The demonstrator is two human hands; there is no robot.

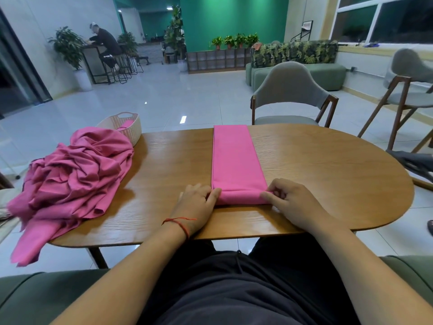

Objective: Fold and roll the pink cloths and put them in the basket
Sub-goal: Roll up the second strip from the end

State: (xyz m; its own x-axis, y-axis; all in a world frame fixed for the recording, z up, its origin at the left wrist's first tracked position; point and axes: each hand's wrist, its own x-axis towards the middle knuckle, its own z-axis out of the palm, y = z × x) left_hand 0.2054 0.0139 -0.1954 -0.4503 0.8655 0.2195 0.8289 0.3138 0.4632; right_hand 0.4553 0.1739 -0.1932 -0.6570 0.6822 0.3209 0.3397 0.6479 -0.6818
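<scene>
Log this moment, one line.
step: rolling folded cloth from near end; left hand grips it; right hand grips it; basket holds pink cloth; pile unfolded

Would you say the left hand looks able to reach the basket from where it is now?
Probably yes, with a stretch. Bare table lies between the left hand and the basket; the heap of cloths sits left of that path. The hand first has to release the pink cloth it grips.

Bright pink cloth (236, 158) between my left hand (195, 206) and right hand (294, 205), plain. Brown wood-grain table (328, 172) under it. Left of my left hand, a duller pink heap (75, 174); past that, a cream basket (134, 132). Red string (186, 228) on my left wrist.
</scene>
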